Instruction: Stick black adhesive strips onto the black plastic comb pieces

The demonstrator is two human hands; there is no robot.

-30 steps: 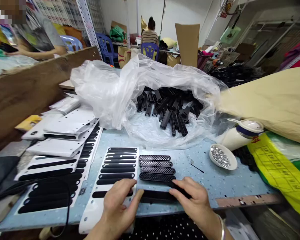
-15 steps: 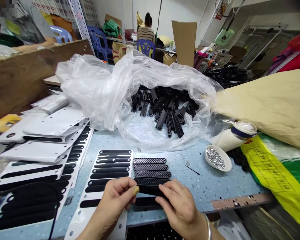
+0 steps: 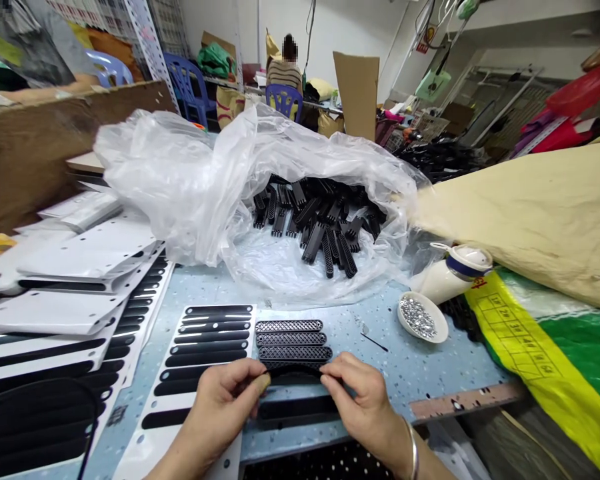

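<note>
Arching between left grip (image 3: 230,392) and right grip (image 3: 364,395) — black strip (image 3: 295,369), ends apparently pinched.

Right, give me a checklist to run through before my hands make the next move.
1. Black strip held at both ends: ok, left hand and right hand each pinch one end.
2. Strip flat: not ok, it bows upward between the hands.
3. Black bar on the table: ok, it lies on the near side of the strip.
4. Latticed pieces side by side: ok, just beyond the strip; the nearest is partly covered.
5. White bowl clear of the hands: ok, it sits apart, to the right.
6. Strip's underside clean: cannot tell, it is hidden from this view.
</note>
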